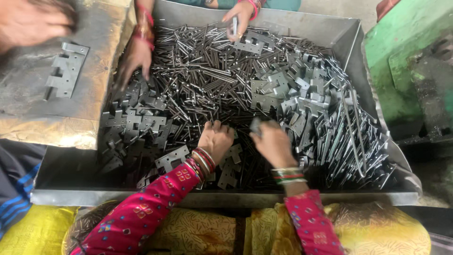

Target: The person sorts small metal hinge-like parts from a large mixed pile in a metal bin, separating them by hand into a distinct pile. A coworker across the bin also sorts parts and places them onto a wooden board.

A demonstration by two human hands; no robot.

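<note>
Both forearms reach forward into the tray (339, 35), the left hand (216, 138) knuckles-up with fingers curled into the pins (203, 71) (what it clutches I cannot tell), the right hand (272, 141) pinching a grey hinge plate (256, 124) just above the heap.

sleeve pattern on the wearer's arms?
Pink-red sleeves with small multicoloured square motifs, clearest in the head view.

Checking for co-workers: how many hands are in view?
5: wearer's left hand and right hand in the grey metal tray; two opposite; one blurred top-left.
</note>
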